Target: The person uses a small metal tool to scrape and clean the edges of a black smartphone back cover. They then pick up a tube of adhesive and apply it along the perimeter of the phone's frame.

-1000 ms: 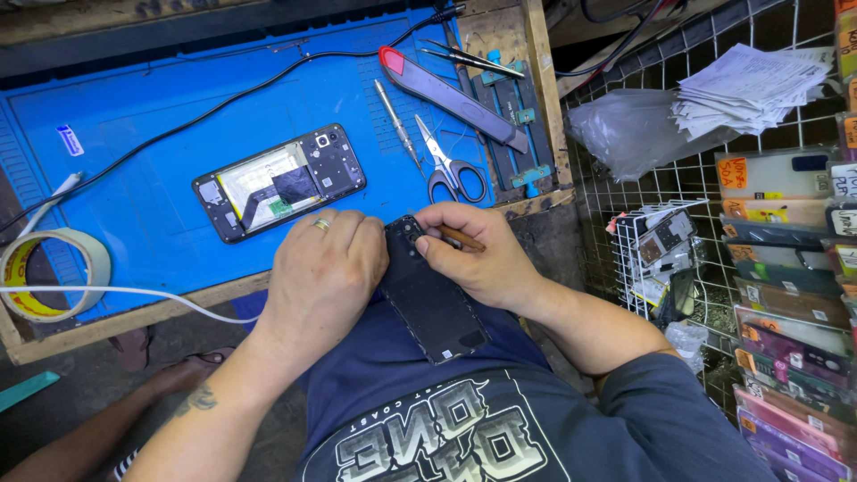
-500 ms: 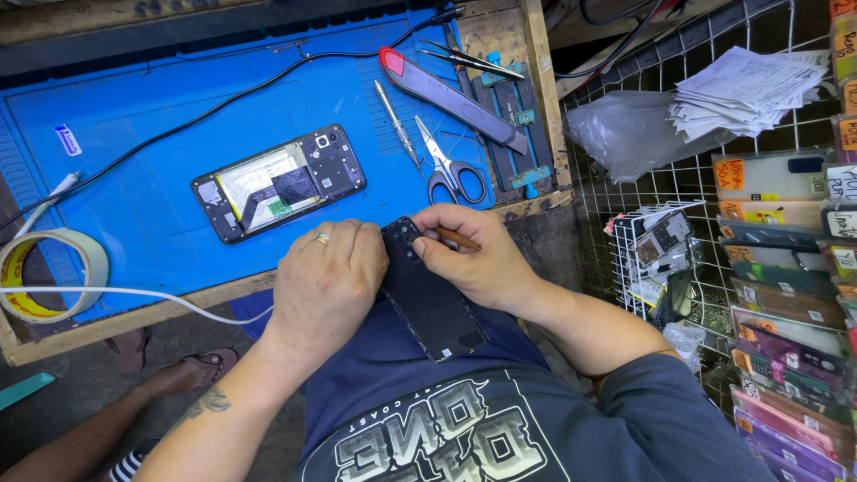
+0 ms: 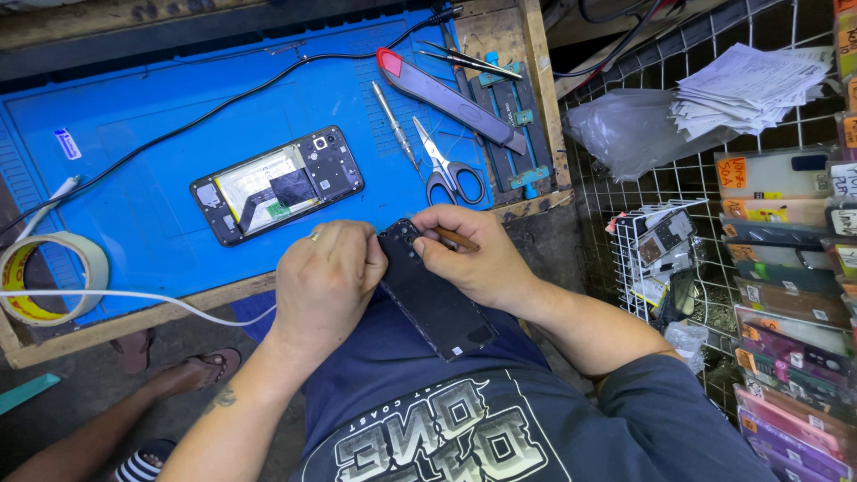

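A blue work mat covered most of the wooden bench at the far left of the scene. On the mat lay an opened phone with its inner parts facing up, turned a little diagonal. To the right of it were a thin metal tool, a pair of scissors with dark handles, and a long grey opening tool with a red end. A black cable ran across the far part of the mat, and a white cable ran along its near edge. A roll of tape sat at the left edge of the bench. On the right side stood a wire rack with small parts, a clear plastic bag, a stack of papers and rows of phone cases.

Near the person's lap, just below the near edge of the bench, both hands held a black back cover of a phone (its camera opening pointed to the far side). The left hand was closed around the left edge of the cover, fingers curled over it. The right hand gripped the far right corner of the cover, and it also held a small brown stick between the fingers, touching the cover near the camera opening.
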